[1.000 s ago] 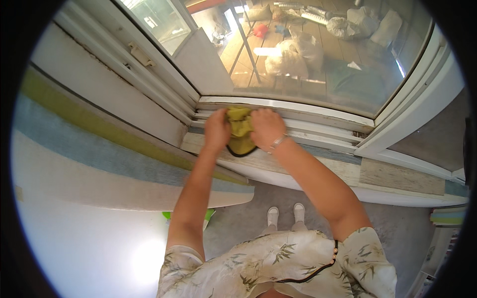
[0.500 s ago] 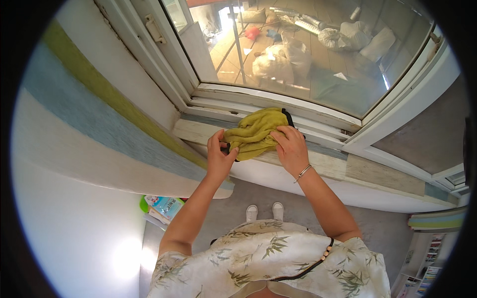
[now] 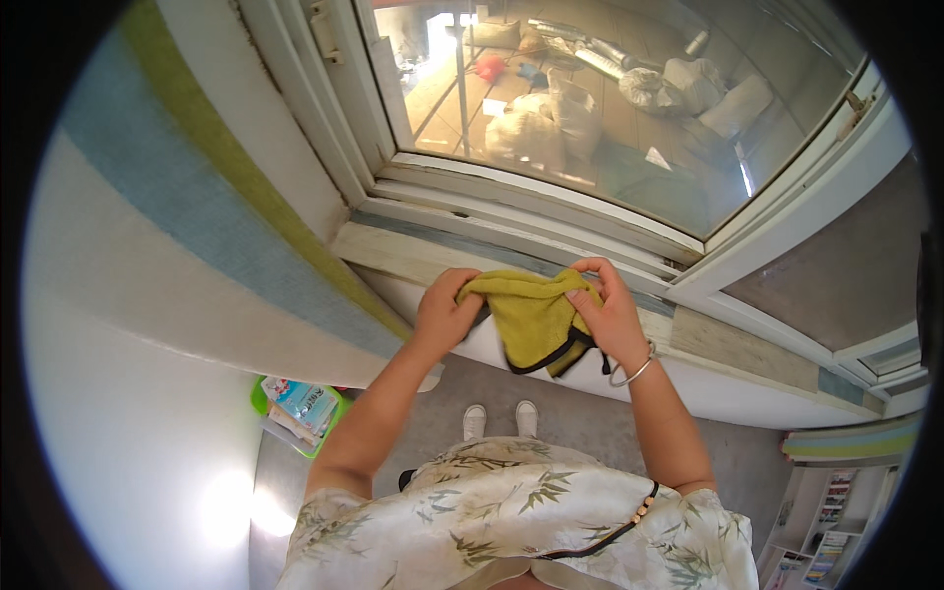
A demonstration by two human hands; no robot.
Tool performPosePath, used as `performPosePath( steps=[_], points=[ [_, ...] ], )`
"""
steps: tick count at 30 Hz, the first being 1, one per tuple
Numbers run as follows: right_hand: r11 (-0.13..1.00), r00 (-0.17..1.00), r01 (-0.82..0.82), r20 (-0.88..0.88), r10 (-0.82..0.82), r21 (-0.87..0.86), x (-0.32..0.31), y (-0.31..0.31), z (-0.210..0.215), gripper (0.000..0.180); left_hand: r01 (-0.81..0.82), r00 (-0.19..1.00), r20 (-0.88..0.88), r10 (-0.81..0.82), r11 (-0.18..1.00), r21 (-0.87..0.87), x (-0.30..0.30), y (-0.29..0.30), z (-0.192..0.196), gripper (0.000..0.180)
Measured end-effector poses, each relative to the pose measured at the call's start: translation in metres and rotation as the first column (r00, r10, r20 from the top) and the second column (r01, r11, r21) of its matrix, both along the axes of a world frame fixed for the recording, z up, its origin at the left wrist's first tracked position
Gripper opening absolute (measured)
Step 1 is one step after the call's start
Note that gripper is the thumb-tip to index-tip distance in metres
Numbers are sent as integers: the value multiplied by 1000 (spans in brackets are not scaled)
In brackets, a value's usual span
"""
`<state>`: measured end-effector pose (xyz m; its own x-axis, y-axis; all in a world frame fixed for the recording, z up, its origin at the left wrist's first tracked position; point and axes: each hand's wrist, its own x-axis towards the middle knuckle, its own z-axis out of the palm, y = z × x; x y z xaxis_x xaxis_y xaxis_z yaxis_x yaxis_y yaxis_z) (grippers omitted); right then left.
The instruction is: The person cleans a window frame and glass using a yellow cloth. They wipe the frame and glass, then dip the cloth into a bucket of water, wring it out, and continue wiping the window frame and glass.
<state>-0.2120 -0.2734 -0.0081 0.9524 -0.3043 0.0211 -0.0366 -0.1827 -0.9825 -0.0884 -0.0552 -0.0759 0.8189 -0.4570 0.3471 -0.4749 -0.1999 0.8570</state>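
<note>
Cloth [image 3: 531, 320] front and centre, a yellow-green rag with a dark trimmed edge, held up between both hands just above the window sill [image 3: 413, 258]. Left hand [image 3: 444, 315] sits at nine o'clock of it, fingers curled and pinching the upper left corner; right hand [image 3: 612, 317] is at three o'clock, fingertips closed on the upper right corner, a thin bangle [image 3: 637, 372] on that wrist. The cloth's long axis runs nine to three between the two grips, top edge pulled fairly taut, the rest sagging toward six o'clock, with the folded, dark-edged part hanging nearer the right hand. Both hands are equally close, each already gripping it. At twelve o'clock stand the white window frame [image 3: 551, 202] and the glass, sill just beyond the knuckles; nothing lies between cloth and sill. Off at seven o'clock, down on the floor, a green bin [image 3: 264, 401] holds packets, with white shoes [image 3: 500, 419] at six o'clock, well clear.
</note>
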Motion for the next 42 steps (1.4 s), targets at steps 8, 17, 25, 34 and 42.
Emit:
performPosePath(
  steps=[8,17,25,34,42],
  points=[
    [917,992,98,109,-60,-388,120,-21,33,20,-343,938,-54,342,939,-21,104,25,84,30],
    [788,870,168,465,164,-593,45,39,-29,17,-623,677,712,188,661,418,97,-30,20,74],
    [638,914,152,353,201,-755,70,19,-24,38,-441,856,510,87,639,630,117,-44,53,56],
    [392,983,-31,42,177,-920,155,62,-27,81,-306,942,317,107,662,684,155,-3,68,53],
    [420,989,92,133,68,-903,81,-25,-24,53,-324,841,523,-139,645,692,76,-101,57,51]
  ],
)
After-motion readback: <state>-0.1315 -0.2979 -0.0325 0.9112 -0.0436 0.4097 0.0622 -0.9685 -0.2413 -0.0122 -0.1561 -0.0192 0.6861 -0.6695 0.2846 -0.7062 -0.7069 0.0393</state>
